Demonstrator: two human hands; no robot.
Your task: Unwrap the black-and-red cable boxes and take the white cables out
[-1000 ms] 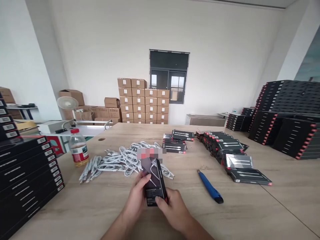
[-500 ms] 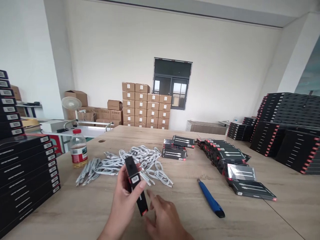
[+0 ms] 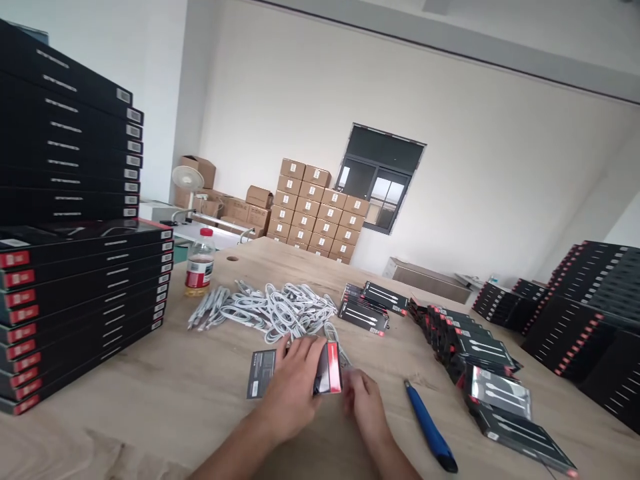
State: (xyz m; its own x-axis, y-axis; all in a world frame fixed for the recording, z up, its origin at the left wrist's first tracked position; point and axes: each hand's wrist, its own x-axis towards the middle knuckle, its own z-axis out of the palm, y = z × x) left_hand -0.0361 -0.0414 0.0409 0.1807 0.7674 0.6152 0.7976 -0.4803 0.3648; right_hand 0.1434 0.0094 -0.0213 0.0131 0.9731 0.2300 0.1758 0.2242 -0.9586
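Note:
My left hand (image 3: 293, 390) is shut around a black retail box (image 3: 327, 369) with a red end, low over the tabletop. A flat dark card (image 3: 261, 373) sticks out to the left from under that hand. My right hand (image 3: 364, 403) sits with its fingers against the box's right end, though I cannot tell if it grips. Behind both hands lies a tangled heap of white cables (image 3: 270, 310), with one strand close to the box. A blue utility knife (image 3: 430, 427) lies to the right of my right hand.
A plastic bottle (image 3: 200, 263) with a red label stands beyond the cables. Tall stacks of black boxes (image 3: 80, 300) rise on the left, more black boxes (image 3: 480, 353) lie in rows on the right, and cardboard cartons (image 3: 315, 207) are piled against the far wall.
The view has tilted and swung left. The box has dropped from upright to low and level in my left hand, the dark card has appeared, and my right hand has closed in on the box.

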